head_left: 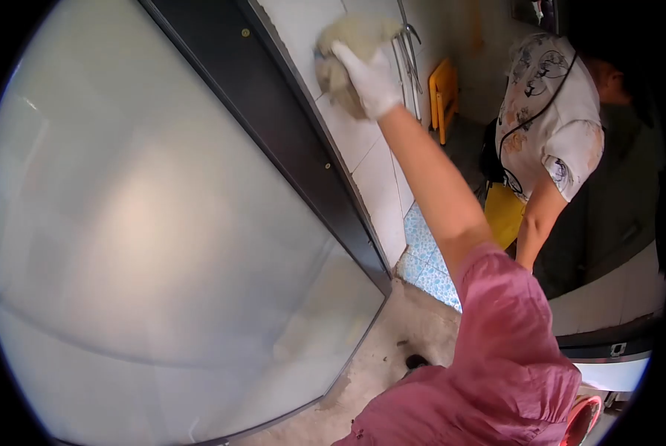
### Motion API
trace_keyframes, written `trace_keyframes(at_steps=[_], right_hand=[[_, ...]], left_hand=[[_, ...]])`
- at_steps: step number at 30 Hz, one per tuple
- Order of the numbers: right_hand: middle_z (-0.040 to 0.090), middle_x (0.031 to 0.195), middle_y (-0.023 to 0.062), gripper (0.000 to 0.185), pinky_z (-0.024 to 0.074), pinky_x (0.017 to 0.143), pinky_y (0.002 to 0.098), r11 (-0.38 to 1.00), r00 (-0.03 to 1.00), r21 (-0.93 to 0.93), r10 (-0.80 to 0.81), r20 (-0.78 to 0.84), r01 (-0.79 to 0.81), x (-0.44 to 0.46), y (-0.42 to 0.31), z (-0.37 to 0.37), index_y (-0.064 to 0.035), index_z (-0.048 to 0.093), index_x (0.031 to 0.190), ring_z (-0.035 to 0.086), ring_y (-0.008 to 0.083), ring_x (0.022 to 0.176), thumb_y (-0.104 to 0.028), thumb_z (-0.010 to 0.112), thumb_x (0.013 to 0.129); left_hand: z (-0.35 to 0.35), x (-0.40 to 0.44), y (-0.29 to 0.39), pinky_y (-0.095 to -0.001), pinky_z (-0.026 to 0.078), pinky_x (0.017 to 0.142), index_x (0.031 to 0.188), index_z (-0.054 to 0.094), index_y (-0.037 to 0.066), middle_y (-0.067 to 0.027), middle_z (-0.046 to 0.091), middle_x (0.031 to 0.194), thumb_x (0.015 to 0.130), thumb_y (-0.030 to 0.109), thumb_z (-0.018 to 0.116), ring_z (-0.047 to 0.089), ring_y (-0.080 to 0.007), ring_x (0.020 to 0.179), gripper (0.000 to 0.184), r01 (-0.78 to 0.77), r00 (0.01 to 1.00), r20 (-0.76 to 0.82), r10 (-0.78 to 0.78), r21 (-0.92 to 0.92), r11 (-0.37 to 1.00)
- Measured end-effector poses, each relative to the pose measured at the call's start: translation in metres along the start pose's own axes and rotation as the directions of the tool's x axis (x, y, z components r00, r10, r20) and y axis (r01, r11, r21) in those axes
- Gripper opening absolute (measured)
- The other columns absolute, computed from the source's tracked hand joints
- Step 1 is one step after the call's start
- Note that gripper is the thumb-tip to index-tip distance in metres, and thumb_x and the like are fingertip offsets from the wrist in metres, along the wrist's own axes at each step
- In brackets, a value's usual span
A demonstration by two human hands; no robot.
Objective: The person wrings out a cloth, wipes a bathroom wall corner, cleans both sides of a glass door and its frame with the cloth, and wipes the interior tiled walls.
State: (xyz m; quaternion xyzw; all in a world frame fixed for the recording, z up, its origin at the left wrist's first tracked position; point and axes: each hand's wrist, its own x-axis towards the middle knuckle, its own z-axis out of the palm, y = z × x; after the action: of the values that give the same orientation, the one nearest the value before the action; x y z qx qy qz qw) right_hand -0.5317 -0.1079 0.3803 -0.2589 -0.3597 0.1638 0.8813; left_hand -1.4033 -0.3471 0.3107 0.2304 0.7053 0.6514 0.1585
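Note:
My right hand (376,83), in a white glove, reaches up at the end of my outstretched arm. Its fingers are closed on a bunched, greyish-beige cloth (338,80), which is pressed against the white tiled wall (374,160) beside a dark door frame. Part of the cloth sticks out above the hand, and the fingertips are partly hidden in its folds. My left hand is out of view.
A large frosted glass panel (147,223) in a black frame (288,111) fills the left. At right, another person (552,111) in a patterned white shirt bends over. Behind stand a yellow folding stool (443,97) and metal rods (407,67). Blue patterned tiles (431,260) cover the floor inside.

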Motion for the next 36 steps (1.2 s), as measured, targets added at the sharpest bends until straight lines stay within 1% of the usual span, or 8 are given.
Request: trace_keyframes(at_steps=[5, 9, 12, 15, 19, 23, 30, 36], right_hand=[[0.066, 0.107, 0.0126, 0.038, 0.0492, 0.085, 0.0317, 0.627, 0.997, -0.779, -0.074, -0.036, 0.018, 0.047, 0.048, 0.046, -0.0007, 0.063, 0.104, 0.062, 0.0225, 0.101, -0.023, 0.073, 0.076], [0.064, 0.109, 0.0188, 0.049, 0.0461, 0.092, 0.0368, 0.83, 0.999, -0.556, -0.04, -0.007, 0.03, -0.004, 0.142, -0.02, -0.0006, 0.061, 0.11, 0.06, 0.0315, 0.106, -0.035, 0.069, 0.075], [0.061, 0.115, 0.0222, 0.058, 0.0438, 0.097, 0.0355, 0.327, 0.931, -0.902, 0.323, -0.172, -0.281, -0.092, 0.183, -0.097, -0.0011, 0.058, 0.118, 0.057, 0.0341, 0.112, -0.036, 0.068, 0.073], [0.062, 0.112, 0.0238, 0.057, 0.0468, 0.093, 0.0368, -0.125, 0.668, -0.874, 0.597, -0.445, -0.47, -0.224, 0.19, -0.164, -0.0001, 0.063, 0.112, 0.058, 0.0362, 0.109, -0.037, 0.064, 0.07], [0.069, 0.097, 0.0165, 0.047, 0.0522, 0.076, 0.0349, -0.185, 0.35, -0.753, 0.799, -0.489, -0.632, -0.434, 0.174, -0.244, 0.0038, 0.065, 0.103, 0.067, 0.0244, 0.088, -0.031, 0.068, 0.072], [0.068, 0.091, 0.0139, 0.047, 0.0509, 0.072, 0.0342, -0.516, 0.129, -0.562, 0.652, -0.747, -0.646, -0.603, 0.113, -0.308, 0.0039, 0.066, 0.098, 0.065, 0.0229, 0.081, -0.032, 0.07, 0.068], [0.068, 0.098, 0.0163, 0.053, 0.053, 0.075, 0.0359, -0.82, -0.029, -0.307, 0.365, -0.93, -0.482, -0.7, -0.041, -0.42, 0.0015, 0.063, 0.11, 0.067, 0.0257, 0.088, -0.032, 0.068, 0.068], [0.068, 0.098, 0.0151, 0.053, 0.052, 0.077, 0.0351, -0.726, 0.166, -0.425, 0.403, -0.9, -0.54, -0.689, -0.091, -0.384, -0.0009, 0.064, 0.11, 0.066, 0.0249, 0.088, -0.028, 0.074, 0.066]], left_hand=[[0.04, 0.001, 0.023, -0.0495, 0.044, 0.09, 0.138, 0.036, 0.01, -0.0142, 0.045, 0.135, 0.082, 0.05, 0.067, 0.05, -0.0331, 0.114, 0.076, 0.013, 0.999, -0.035, -0.014, -0.042, 0.999], [0.06, -0.012, 0.034, -0.0437, 0.042, 0.096, 0.141, 0.035, 0.008, -0.0103, 0.04, 0.14, 0.082, 0.049, 0.067, 0.045, -0.0306, 0.121, 0.078, -0.004, 0.991, -0.131, -0.004, -0.062, 0.998], [0.059, -0.022, 0.028, -0.0405, 0.041, 0.098, 0.144, 0.032, 0.012, -0.0054, 0.035, 0.145, 0.079, 0.055, 0.067, 0.039, -0.0301, 0.128, 0.086, 0.005, 0.995, -0.096, -0.009, -0.046, 0.999], [0.014, 0.024, -0.007, -0.0413, 0.035, 0.102, 0.146, 0.03, 0.011, -0.0056, 0.033, 0.147, 0.081, 0.06, 0.062, 0.036, -0.0268, 0.13, 0.087, 0.031, 0.999, -0.043, -0.03, 0.038, 0.999], [-0.033, 0.073, -0.051, -0.0409, 0.032, 0.102, 0.144, 0.034, 0.011, -0.0045, 0.037, 0.144, 0.08, 0.063, 0.061, 0.037, -0.0215, 0.13, 0.087, 0.071, 0.997, -0.039, -0.066, 0.124, 0.99], [-0.052, 0.098, -0.074, -0.0415, 0.035, 0.1, 0.143, 0.034, 0.011, -0.0048, 0.039, 0.142, 0.08, 0.063, 0.061, 0.039, -0.0215, 0.128, 0.086, 0.084, 0.994, -0.087, -0.07, 0.175, 0.981], [-0.026, 0.063, -0.068, -0.039, 0.036, 0.102, 0.147, 0.026, 0.012, -0.0057, 0.033, 0.147, 0.083, 0.067, 0.052, 0.035, -0.0239, 0.133, 0.089, 0.028, 0.999, -0.048, -0.016, 0.249, 0.968], [-0.043, 0.094, -0.083, -0.0391, 0.044, 0.101, 0.138, 0.034, -0.005, -0.0174, 0.039, 0.141, 0.087, 0.059, 0.054, 0.043, -0.0302, 0.125, 0.085, -0.088, 0.989, -0.079, 0.124, 0.355, 0.931]])
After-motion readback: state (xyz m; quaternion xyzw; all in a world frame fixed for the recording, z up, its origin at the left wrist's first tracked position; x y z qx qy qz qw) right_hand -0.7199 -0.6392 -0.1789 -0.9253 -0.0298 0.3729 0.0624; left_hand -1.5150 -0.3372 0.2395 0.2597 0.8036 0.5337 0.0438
